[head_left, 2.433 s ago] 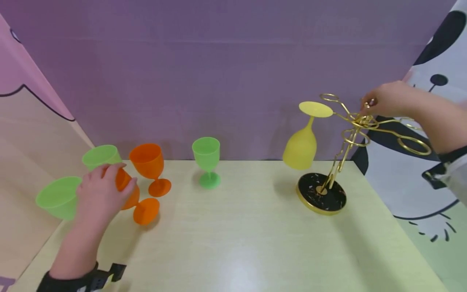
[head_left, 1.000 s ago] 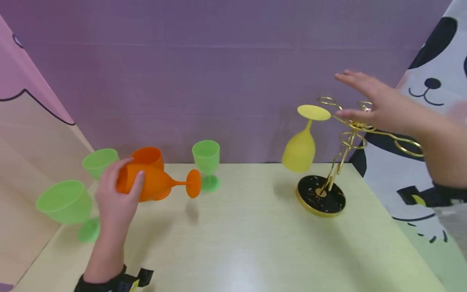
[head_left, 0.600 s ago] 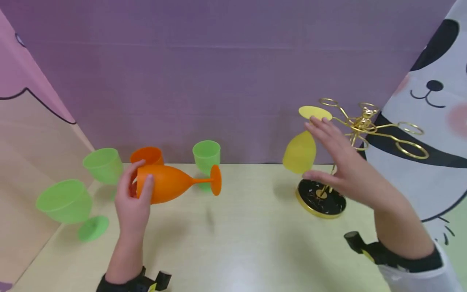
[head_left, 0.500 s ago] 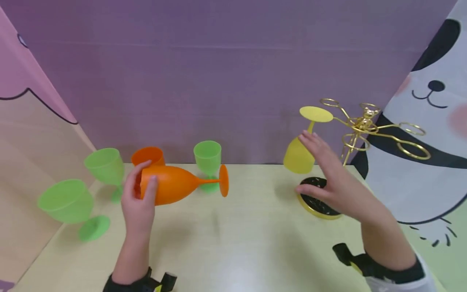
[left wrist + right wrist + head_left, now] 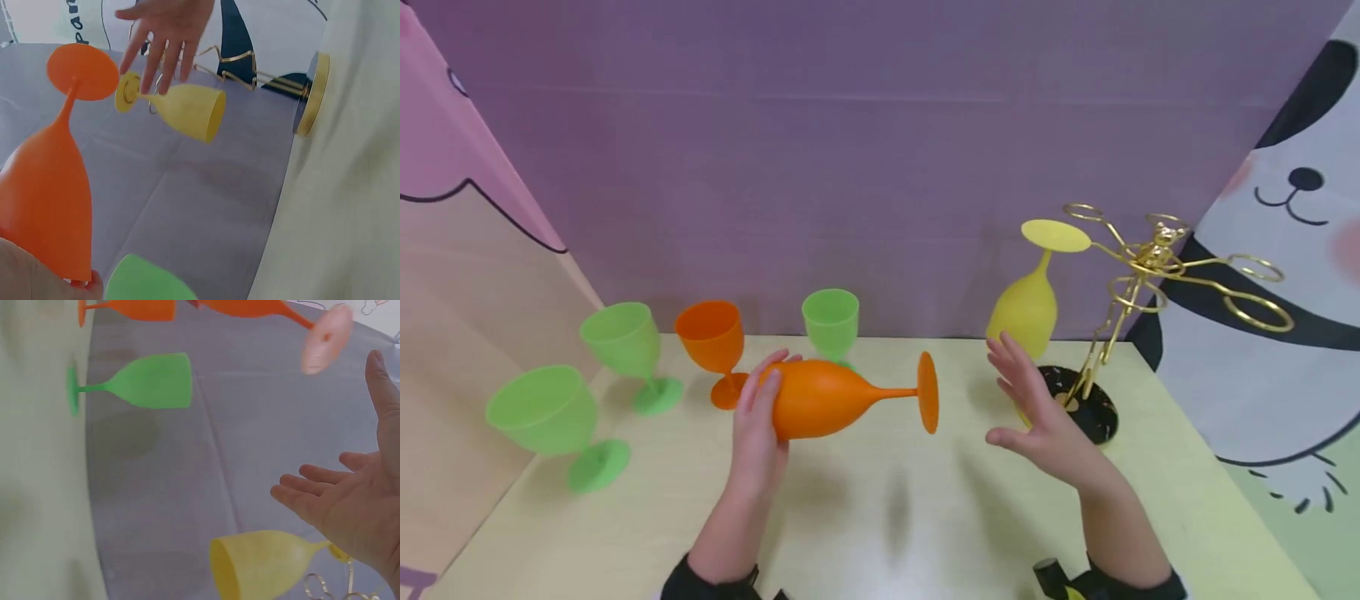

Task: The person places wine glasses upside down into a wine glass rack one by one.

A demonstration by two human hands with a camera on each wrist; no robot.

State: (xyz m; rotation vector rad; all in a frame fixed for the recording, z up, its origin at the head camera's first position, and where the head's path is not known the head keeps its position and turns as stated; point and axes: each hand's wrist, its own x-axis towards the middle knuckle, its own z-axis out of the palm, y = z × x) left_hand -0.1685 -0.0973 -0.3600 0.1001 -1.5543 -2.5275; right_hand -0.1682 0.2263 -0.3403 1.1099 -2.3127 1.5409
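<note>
My left hand [image 5: 758, 425] grips an orange goblet [image 5: 823, 398] by its bowl near the rim. The goblet lies sideways in the air above the table, its foot pointing right toward my other hand. My right hand [image 5: 1037, 417] has its fingers spread and thumb apart, holding nothing, a short way from the orange foot. Behind that hand a yellow goblet [image 5: 1026, 308] hangs upside down by its foot from a gold rack [image 5: 1138, 271] with ring-ended arms. In the left wrist view the held orange goblet [image 5: 47, 181] shows foot upward, and the right palm [image 5: 172, 31] faces it.
Another orange goblet [image 5: 711, 337] stands upright at the back left. Green goblets stand at the far left [image 5: 542, 408], beside it [image 5: 623, 342], and at the back middle [image 5: 831, 321]. The rack's black round base [image 5: 1093, 412] rests near the table's right edge. A purple backdrop [image 5: 880, 167] rises behind.
The left hand has lifted the orange goblet from the left group and carried it right, turned sideways. The right hand has left the rack's top and come down and left, fingers spreading.
</note>
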